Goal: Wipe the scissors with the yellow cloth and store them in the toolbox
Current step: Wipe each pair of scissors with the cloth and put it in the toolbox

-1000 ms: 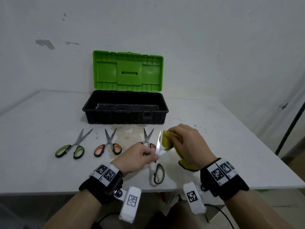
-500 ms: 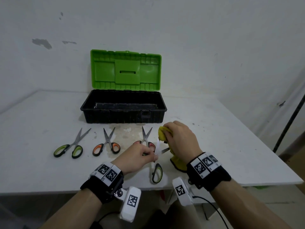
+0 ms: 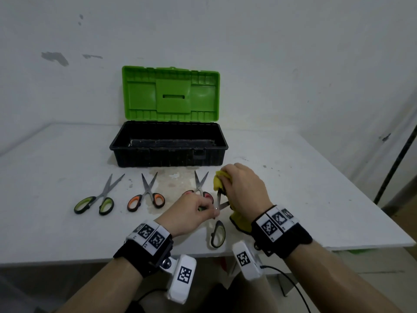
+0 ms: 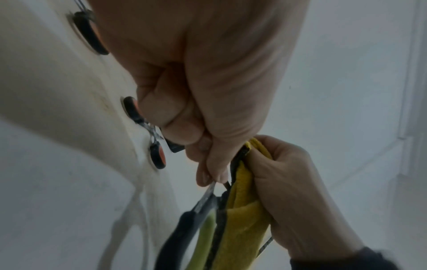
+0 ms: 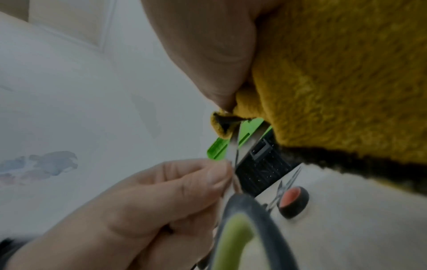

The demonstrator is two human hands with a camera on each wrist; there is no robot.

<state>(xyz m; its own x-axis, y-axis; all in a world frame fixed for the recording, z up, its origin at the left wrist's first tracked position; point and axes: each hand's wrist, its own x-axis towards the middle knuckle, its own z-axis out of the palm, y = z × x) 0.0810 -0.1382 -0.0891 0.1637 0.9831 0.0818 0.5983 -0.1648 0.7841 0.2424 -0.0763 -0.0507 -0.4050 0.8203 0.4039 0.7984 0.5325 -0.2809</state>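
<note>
My left hand (image 3: 198,211) pinches green-handled scissors (image 3: 218,233) near their pivot, blades spread open, one handle loop hanging toward me. The same scissors (image 4: 203,215) and left hand (image 4: 208,164) show in the left wrist view. My right hand (image 3: 243,188) grips the yellow cloth (image 3: 220,179) folded around the upper blade. In the right wrist view the cloth (image 5: 335,82) covers the blade tip while the left hand (image 5: 184,191) holds the scissors (image 5: 235,228). The toolbox (image 3: 169,143) stands open behind, black tray with green lid (image 3: 171,93) upright.
Three more pairs lie on the white table (image 3: 56,172) before the toolbox: green-handled scissors (image 3: 97,197) at left, orange-handled scissors (image 3: 147,195) in the middle, red-handled scissors (image 3: 200,186) partly behind my left hand. The table's right edge (image 3: 372,211) is near.
My right hand has slid the cloth up along the blade, away from me toward the tip. The left hand keeps its pinch on the scissors, almost still.
</note>
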